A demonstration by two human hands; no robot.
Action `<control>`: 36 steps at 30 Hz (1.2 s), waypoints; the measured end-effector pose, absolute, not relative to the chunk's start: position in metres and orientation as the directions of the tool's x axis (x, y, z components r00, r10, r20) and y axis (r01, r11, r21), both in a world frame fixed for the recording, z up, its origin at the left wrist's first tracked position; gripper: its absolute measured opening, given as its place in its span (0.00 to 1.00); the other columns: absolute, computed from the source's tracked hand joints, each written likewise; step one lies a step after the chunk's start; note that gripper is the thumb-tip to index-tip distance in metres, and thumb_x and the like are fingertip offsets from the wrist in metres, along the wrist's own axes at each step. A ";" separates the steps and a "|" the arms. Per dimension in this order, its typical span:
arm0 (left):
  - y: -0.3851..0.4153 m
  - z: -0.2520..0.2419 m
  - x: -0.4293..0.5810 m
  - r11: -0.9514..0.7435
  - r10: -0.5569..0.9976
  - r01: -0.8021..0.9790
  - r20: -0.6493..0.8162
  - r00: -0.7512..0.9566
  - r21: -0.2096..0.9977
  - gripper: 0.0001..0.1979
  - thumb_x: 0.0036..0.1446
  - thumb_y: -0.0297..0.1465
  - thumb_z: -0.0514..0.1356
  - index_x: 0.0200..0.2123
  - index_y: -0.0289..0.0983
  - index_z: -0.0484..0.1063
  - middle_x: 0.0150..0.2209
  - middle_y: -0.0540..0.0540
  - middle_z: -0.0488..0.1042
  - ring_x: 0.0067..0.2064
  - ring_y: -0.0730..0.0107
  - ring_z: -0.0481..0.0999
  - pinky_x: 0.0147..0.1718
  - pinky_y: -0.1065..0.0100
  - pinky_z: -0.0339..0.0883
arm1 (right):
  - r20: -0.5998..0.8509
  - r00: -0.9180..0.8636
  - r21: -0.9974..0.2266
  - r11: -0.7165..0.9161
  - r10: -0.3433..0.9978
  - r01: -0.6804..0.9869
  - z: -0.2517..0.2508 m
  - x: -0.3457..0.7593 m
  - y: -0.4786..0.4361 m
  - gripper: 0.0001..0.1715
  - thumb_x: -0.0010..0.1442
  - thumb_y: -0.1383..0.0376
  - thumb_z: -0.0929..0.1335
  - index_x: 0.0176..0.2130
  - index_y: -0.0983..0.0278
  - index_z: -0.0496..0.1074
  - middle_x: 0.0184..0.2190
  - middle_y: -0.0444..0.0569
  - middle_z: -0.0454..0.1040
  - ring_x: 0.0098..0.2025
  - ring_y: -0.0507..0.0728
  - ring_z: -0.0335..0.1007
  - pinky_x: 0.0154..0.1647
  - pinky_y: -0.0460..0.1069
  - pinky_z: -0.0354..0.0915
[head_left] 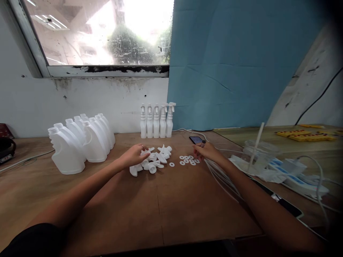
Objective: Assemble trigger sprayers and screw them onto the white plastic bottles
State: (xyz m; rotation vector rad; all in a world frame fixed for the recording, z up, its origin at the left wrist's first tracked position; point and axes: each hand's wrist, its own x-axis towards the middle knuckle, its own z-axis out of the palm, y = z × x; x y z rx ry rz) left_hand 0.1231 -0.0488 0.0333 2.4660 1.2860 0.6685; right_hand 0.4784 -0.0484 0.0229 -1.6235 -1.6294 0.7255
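A loose pile of white trigger spray heads (pixel 155 162) lies mid-table. My left hand (pixel 134 155) reaches over the pile's left side, thumb and fingers apart, with a ring on one finger. Right of the pile are several flat white ring washers (pixel 187 160). My right hand (pixel 207 151) is at their right edge, fingers curled down and close together; whatever may be between the fingertips is too small to make out. A bundle of thin clear tubes (pixel 221 178) runs beside my right forearm.
Several white spray bottles (pixel 156 125) stand upright against the wall. Large translucent jugs (pixel 68 155) are grouped at the left. A phone (pixel 196 139) lies behind my right hand. To the right are a power strip (pixel 300 182), cables, a plastic cup (pixel 261 153) and yellow pieces (pixel 305 135).
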 end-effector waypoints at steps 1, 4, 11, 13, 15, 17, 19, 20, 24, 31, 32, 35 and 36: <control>-0.045 0.033 0.121 -0.564 0.826 0.700 0.277 0.492 0.439 0.22 0.58 0.46 0.54 0.45 0.36 0.73 0.45 0.40 0.74 0.45 0.57 0.74 0.43 0.64 0.66 | 0.103 0.020 -0.826 0.074 0.995 0.559 0.024 0.475 -0.050 0.19 0.59 0.58 0.64 0.20 0.65 0.66 0.16 0.50 0.73 0.12 0.51 0.65 0.14 0.45 0.59; -0.029 0.034 0.116 -0.540 0.842 0.722 0.295 0.452 0.433 0.21 0.57 0.46 0.54 0.43 0.37 0.74 0.44 0.42 0.74 0.43 0.58 0.75 0.42 0.65 0.67 | 0.136 -0.061 -0.870 0.149 0.989 0.471 0.025 0.459 -0.058 0.21 0.58 0.53 0.64 0.25 0.66 0.68 0.22 0.51 0.75 0.17 0.52 0.70 0.19 0.45 0.64; 0.051 0.038 0.128 -0.404 0.901 0.812 0.335 0.275 0.421 0.19 0.57 0.39 0.56 0.48 0.33 0.70 0.51 0.39 0.68 0.46 0.59 0.74 0.47 0.64 0.66 | 0.108 -0.449 -0.925 0.255 0.887 0.282 0.006 0.423 -0.068 0.21 0.57 0.51 0.68 0.32 0.68 0.73 0.32 0.53 0.79 0.29 0.53 0.75 0.29 0.45 0.67; 0.075 0.039 0.136 -0.347 0.916 0.843 0.339 0.212 0.411 0.22 0.57 0.36 0.57 0.53 0.33 0.66 0.56 0.37 0.62 0.51 0.57 0.71 0.52 0.63 0.63 | 0.128 -0.370 -0.889 0.272 0.920 0.369 0.000 0.422 -0.066 0.18 0.58 0.54 0.67 0.30 0.67 0.73 0.30 0.51 0.79 0.26 0.52 0.74 0.25 0.44 0.65; 0.093 0.038 0.143 -0.291 0.930 0.871 0.330 0.160 0.396 0.25 0.58 0.35 0.59 0.58 0.35 0.61 0.60 0.36 0.57 0.56 0.54 0.67 0.54 0.59 0.62 | 0.212 -0.251 -0.833 0.308 0.945 0.459 -0.003 0.424 -0.065 0.16 0.58 0.57 0.66 0.27 0.66 0.73 0.26 0.49 0.78 0.23 0.51 0.72 0.23 0.44 0.63; 0.106 0.037 0.148 -0.244 0.943 0.894 0.308 0.128 0.375 0.26 0.59 0.35 0.60 0.59 0.37 0.60 0.61 0.37 0.58 0.57 0.53 0.65 0.53 0.53 0.63 | 0.288 -0.179 -0.784 0.338 0.941 0.521 -0.001 0.427 -0.065 0.16 0.57 0.59 0.66 0.24 0.66 0.72 0.23 0.48 0.76 0.22 0.51 0.70 0.23 0.44 0.63; 0.114 0.037 0.152 -0.213 0.953 0.912 0.283 0.113 0.351 0.23 0.61 0.36 0.59 0.58 0.37 0.62 0.58 0.39 0.62 0.55 0.55 0.67 0.51 0.50 0.66 | 0.301 -0.154 -0.773 0.335 0.941 0.539 0.003 0.428 -0.067 0.16 0.57 0.59 0.65 0.24 0.65 0.73 0.23 0.47 0.76 0.21 0.51 0.70 0.21 0.43 0.62; 0.117 0.036 0.153 -0.202 0.956 0.919 0.273 0.109 0.340 0.21 0.62 0.36 0.58 0.57 0.36 0.63 0.57 0.39 0.64 0.54 0.56 0.69 0.50 0.50 0.67 | 0.301 -0.150 -0.771 0.333 0.942 0.544 0.005 0.428 -0.069 0.16 0.57 0.59 0.65 0.23 0.65 0.73 0.22 0.47 0.76 0.21 0.51 0.70 0.21 0.43 0.61; 0.124 0.037 0.157 -0.201 0.961 0.931 0.245 0.127 0.305 0.18 0.63 0.35 0.58 0.54 0.35 0.66 0.53 0.40 0.68 0.50 0.59 0.72 0.47 0.53 0.70 | 0.311 -0.157 -0.768 0.345 0.938 0.540 0.009 0.426 -0.071 0.16 0.56 0.59 0.64 0.23 0.65 0.72 0.23 0.48 0.76 0.20 0.51 0.69 0.20 0.43 0.61; 0.122 0.039 0.154 -0.240 0.960 0.925 0.212 0.181 0.295 0.17 0.63 0.35 0.58 0.53 0.35 0.66 0.52 0.41 0.69 0.48 0.61 0.73 0.46 0.55 0.71 | 0.302 -0.164 -0.761 0.341 0.939 0.552 0.005 0.427 -0.068 0.15 0.57 0.60 0.64 0.24 0.65 0.72 0.23 0.48 0.77 0.20 0.51 0.70 0.21 0.44 0.62; 0.120 0.039 0.154 -0.240 0.959 0.924 0.220 0.178 0.299 0.17 0.63 0.35 0.58 0.53 0.35 0.66 0.52 0.41 0.69 0.48 0.61 0.73 0.45 0.55 0.71 | 0.301 -0.164 -0.760 0.340 0.939 0.553 0.005 0.427 -0.068 0.15 0.57 0.60 0.64 0.24 0.65 0.72 0.23 0.48 0.77 0.20 0.52 0.70 0.21 0.44 0.62; 0.109 0.040 0.148 -0.240 0.946 0.919 0.286 0.150 0.312 0.18 0.62 0.36 0.58 0.54 0.35 0.66 0.52 0.41 0.68 0.49 0.61 0.72 0.46 0.55 0.70 | 0.316 -0.149 -0.749 0.343 0.937 0.567 0.007 0.428 -0.070 0.15 0.57 0.59 0.64 0.24 0.65 0.72 0.23 0.47 0.76 0.21 0.52 0.70 0.21 0.44 0.61; 0.104 0.040 0.145 -0.237 0.939 0.918 0.319 0.132 0.318 0.18 0.62 0.35 0.58 0.54 0.35 0.65 0.52 0.40 0.67 0.49 0.60 0.72 0.46 0.55 0.69 | 0.330 -0.140 -0.741 0.348 0.934 0.574 0.008 0.428 -0.070 0.15 0.57 0.59 0.64 0.24 0.65 0.72 0.23 0.47 0.76 0.21 0.53 0.71 0.21 0.44 0.61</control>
